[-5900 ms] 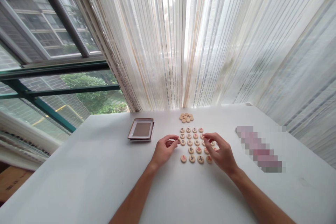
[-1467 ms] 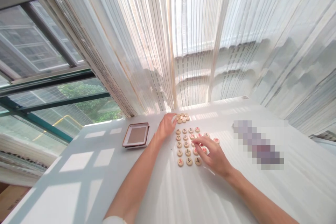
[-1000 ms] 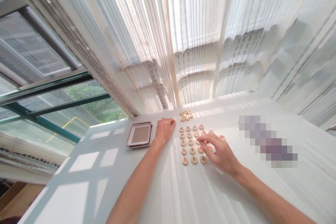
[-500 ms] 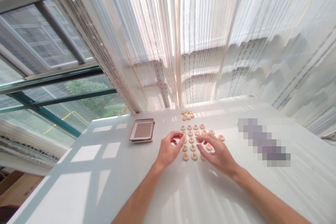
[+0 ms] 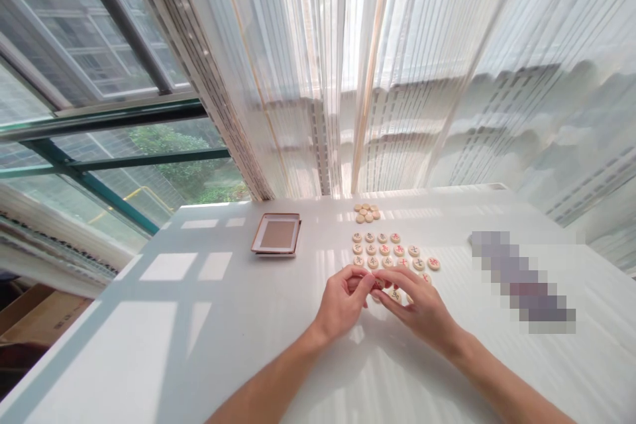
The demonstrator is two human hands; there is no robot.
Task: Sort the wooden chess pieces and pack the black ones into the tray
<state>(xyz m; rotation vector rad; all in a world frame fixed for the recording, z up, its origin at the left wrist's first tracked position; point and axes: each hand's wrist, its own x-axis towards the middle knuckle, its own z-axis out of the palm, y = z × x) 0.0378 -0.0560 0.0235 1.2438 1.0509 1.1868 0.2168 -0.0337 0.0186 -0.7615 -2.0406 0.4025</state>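
Observation:
Round wooden Chinese chess pieces (image 5: 399, 250) with red or black characters lie in rows on the white table (image 5: 209, 344). My left hand (image 5: 345, 301) is closed over the front left of these rows, thumb and index tips pressed close together; what they hold, if anything, is hidden. Beside it, almost touching, my right hand (image 5: 422, 301) has its thumb and index finger closed around one chess piece (image 5: 379, 283). Whether this piece is lifted I cannot tell. Both hands cover part of the front rows, where another piece (image 5: 395, 295) shows below the right index finger.
A small cluster of plain-faced pieces (image 5: 366, 213) lies behind the rows. A square, shallow box (image 5: 277, 235) sits at the back left. A blurred-out object (image 5: 521, 281) lies on the right. Curtains (image 5: 318, 79) hang behind the table, and a window (image 5: 119, 146) is at left.
My hands have come together over the front rows; before, they were apart with loosely curved fingers. The view has shifted slightly, so the table's contents appear further right.

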